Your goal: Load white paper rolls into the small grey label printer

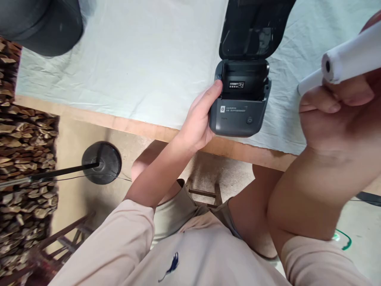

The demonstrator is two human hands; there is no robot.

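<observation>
My left hand grips a small dark grey label printer by its left side, thumb along the rim of the roll bay. The printer's lid is swung up, and no roll shows in the bay, where a small printed sticker faces up. A power button sits on its front right. Up at the right, my right hand is closed on a white paper roll with a dark core hole at its near end. Behind those fingers, a second white roll is partly hidden; whether it is held I cannot tell.
A pale cloth covers the table, whose wooden edge runs in front of me. At upper left stands a black cylindrical object. Stacked firewood, a round black stand base and a wooden stool are lower down.
</observation>
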